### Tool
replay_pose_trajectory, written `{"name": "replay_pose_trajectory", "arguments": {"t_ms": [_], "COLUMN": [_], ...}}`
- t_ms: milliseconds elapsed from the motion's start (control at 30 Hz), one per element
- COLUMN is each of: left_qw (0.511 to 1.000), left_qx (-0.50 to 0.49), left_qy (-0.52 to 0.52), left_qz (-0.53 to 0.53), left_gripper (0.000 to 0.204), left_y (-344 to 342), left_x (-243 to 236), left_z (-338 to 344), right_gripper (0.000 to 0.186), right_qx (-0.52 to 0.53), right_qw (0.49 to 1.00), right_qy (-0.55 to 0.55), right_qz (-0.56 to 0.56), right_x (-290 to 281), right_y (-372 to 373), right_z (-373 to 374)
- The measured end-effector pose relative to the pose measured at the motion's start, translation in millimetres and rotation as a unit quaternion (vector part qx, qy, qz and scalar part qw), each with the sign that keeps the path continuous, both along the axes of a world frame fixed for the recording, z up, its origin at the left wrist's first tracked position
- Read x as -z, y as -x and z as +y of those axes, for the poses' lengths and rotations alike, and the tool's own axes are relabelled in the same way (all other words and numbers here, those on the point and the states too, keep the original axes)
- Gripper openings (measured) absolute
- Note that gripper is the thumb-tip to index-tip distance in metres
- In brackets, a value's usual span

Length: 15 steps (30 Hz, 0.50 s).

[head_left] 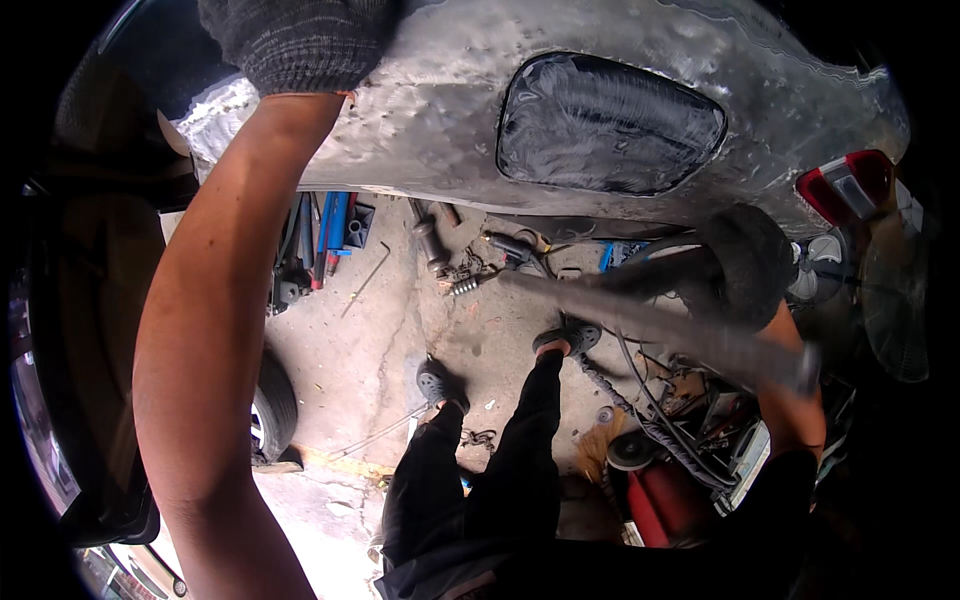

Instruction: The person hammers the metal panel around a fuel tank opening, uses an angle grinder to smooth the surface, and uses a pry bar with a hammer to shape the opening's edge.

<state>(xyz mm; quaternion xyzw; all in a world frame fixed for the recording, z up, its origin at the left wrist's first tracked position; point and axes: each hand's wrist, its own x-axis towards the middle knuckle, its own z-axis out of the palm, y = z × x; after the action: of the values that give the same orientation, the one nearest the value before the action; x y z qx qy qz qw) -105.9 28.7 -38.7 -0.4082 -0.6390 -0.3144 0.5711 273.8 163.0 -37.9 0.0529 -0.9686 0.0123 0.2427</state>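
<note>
My left hand, in a dark knitted glove, is raised at the upper left against the car's bare metal panel. Its fingers run out of the picture, so whether it grips anything is hidden. My right hand, also in a dark glove, is closed round a long grey metal bar. The bar is smeared by motion and slants from the middle down to the right. Dents and scuffs mark the panel around a dark, sanded fuel door. A red and clear tail light sits right of it.
On the concrete floor lie blue and red tools, a bent rod, a corded power tool and a spring. Cables, a red tank-like object and clutter crowd the lower right. A tire stands left of my feet.
</note>
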Motion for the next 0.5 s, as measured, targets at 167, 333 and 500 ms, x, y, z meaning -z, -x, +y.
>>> {"name": "replay_pose_trajectory", "arguments": {"t_ms": [167, 333, 500], "left_qw": [1.0, 0.999, 0.999], "left_qx": [0.009, -0.006, 0.006], "left_qy": [0.0, 0.003, -0.005], "left_qz": [-0.001, 0.035, 0.045], "left_gripper": [0.062, 0.061, 0.059], "left_y": [-9.3, 4.5, 4.1], "left_x": [-0.9, 3.6, 0.1], "left_z": [1.5, 0.2, 0.1], "right_gripper": [0.055, 0.047, 0.04], "right_qx": [-0.019, 0.008, 0.023], "right_qw": [0.994, 0.99, 0.986], "right_qy": [-0.086, -0.115, -0.133], "right_qz": [-0.06, -0.082, -0.099], "right_x": [-2.9, -1.6, 0.1], "right_y": [14.6, 26.2, 32.2], "right_z": [16.6, 26.9, 29.1]}}
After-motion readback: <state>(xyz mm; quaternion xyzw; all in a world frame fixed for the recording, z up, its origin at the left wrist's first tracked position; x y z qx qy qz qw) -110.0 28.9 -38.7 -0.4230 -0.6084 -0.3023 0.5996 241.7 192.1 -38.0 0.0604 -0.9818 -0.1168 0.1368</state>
